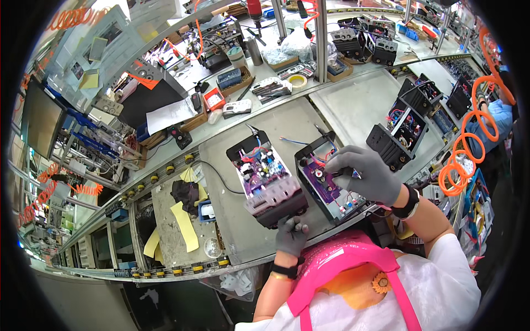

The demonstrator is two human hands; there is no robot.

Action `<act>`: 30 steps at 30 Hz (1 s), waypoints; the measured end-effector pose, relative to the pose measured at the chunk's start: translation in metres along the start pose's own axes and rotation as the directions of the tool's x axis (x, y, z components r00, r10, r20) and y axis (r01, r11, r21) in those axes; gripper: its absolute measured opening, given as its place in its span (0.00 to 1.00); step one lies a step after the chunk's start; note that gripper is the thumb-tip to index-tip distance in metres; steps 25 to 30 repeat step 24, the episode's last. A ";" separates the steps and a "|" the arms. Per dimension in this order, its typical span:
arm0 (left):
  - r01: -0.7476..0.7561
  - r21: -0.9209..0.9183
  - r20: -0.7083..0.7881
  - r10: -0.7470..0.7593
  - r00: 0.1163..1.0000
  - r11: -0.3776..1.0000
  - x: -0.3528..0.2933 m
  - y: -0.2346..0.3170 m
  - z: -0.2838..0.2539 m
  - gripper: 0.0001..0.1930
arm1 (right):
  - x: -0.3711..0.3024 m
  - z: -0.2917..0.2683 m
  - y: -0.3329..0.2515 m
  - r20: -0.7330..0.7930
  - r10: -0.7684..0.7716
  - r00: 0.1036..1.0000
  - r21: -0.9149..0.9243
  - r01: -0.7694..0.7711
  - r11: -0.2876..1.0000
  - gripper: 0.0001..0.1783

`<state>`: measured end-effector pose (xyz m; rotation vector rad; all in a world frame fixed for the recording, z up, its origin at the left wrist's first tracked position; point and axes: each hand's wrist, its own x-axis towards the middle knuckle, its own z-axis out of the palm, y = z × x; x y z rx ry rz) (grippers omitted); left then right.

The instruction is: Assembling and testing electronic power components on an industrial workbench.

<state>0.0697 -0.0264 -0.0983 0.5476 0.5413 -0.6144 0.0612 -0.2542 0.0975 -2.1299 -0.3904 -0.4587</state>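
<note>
Two open black electronic units lie on the grey work board in front of me. The left unit (264,174) shows a crowded circuit board with a grey finned heat sink (274,197). Inside the right unit (326,190) is a purple circuit board with a few wires. My right hand (369,175), in a grey glove, is above the right unit with its fingers bent together; a small shiny bit shows by them, too small to name. My left hand (292,236), also gloved, is curled at the left unit's near end; what it holds, if anything, is hidden.
More black units (400,132) stand on the line at right, beside a coiled orange hose (469,138). At left lie yellow strips (185,226) and a dark cloth (185,193). Behind are a tape roll (297,81), a red box (213,99) and a post (322,44).
</note>
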 end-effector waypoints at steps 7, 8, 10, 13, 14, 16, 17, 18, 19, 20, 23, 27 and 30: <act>0.154 -0.010 0.367 -0.140 0.920 0.988 -0.048 0.019 0.039 0.24 | 0.050 0.063 0.018 0.107 -0.062 0.992 -0.072 0.070 0.995 0.13; 0.139 0.000 0.369 -0.129 0.920 0.990 -0.050 0.017 0.040 0.24 | 0.057 0.070 0.025 0.111 -0.067 0.992 -0.067 0.075 0.995 0.13; 0.131 -0.031 0.397 -0.108 0.911 0.991 -0.052 0.016 0.041 0.24 | 0.069 0.081 0.039 0.266 -0.138 0.954 -0.146 0.181 0.972 0.13; 0.107 -0.032 0.409 -0.085 0.909 0.994 -0.051 0.018 0.044 0.24 | 0.076 0.092 0.052 0.335 -0.161 0.928 -0.133 0.216 0.967 0.12; 0.093 0.004 0.399 -0.087 0.913 0.996 -0.052 0.020 0.048 0.24 | 0.078 0.093 0.054 0.360 -0.164 0.918 -0.125 0.222 0.967 0.12; 0.077 0.032 0.382 -0.084 0.920 0.996 -0.053 0.022 0.049 0.24 | 0.082 0.098 0.056 0.397 -0.128 0.909 -0.105 0.184 0.977 0.12; 0.078 0.033 0.386 -0.084 0.919 0.996 -0.052 0.021 0.048 0.24 | 0.083 0.101 0.059 0.397 -0.135 0.908 -0.131 0.202 0.971 0.12; 0.078 0.036 0.394 -0.086 0.915 0.996 -0.051 0.021 0.048 0.24 | 0.085 0.103 0.060 0.395 -0.143 0.907 -0.159 0.221 0.962 0.13; 0.077 0.029 0.392 -0.082 0.916 0.997 -0.051 0.021 0.048 0.24 | 0.086 0.103 0.061 0.399 -0.157 0.903 -0.158 0.236 0.959 0.13; 0.072 0.039 0.381 -0.081 0.921 0.997 -0.051 0.021 0.048 0.24 | 0.087 0.103 0.060 0.405 -0.158 0.900 -0.156 0.239 0.958 0.13; 0.067 0.058 0.363 -0.084 0.928 0.996 -0.051 0.020 0.049 0.25 | 0.090 0.101 0.060 0.472 -0.185 0.862 -0.176 0.298 0.938 0.13; 0.066 0.071 0.359 -0.087 0.929 0.995 -0.051 0.020 0.049 0.26 | 0.090 0.101 0.059 0.489 -0.200 0.849 -0.193 0.329 0.925 0.13; 0.066 0.071 0.359 -0.087 0.929 0.995 -0.051 0.020 0.049 0.26 | 0.090 0.101 0.059 0.489 -0.200 0.849 -0.193 0.329 0.925 0.13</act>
